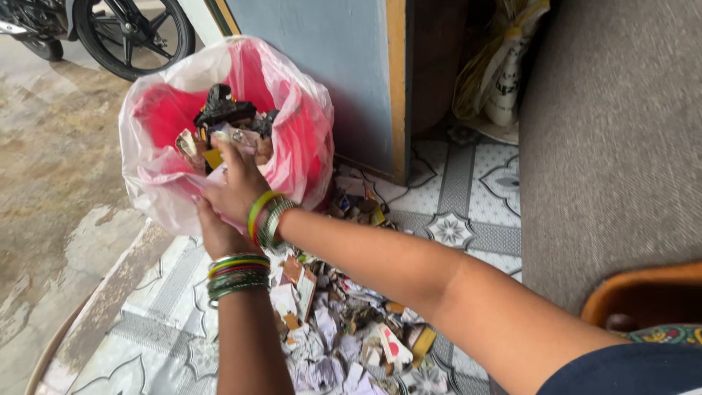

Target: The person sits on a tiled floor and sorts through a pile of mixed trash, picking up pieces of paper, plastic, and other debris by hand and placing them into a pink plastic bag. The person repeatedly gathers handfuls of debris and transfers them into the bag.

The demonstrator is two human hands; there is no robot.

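Head view: the right hand (238,186) reaches into the pink bag (292,95), fingers closed on paper scraps (232,137) at its mouth. The left hand (216,230) grips the bag's near rim from beneath. A scrap pile (344,329) lies on the tiled floor (468,190).
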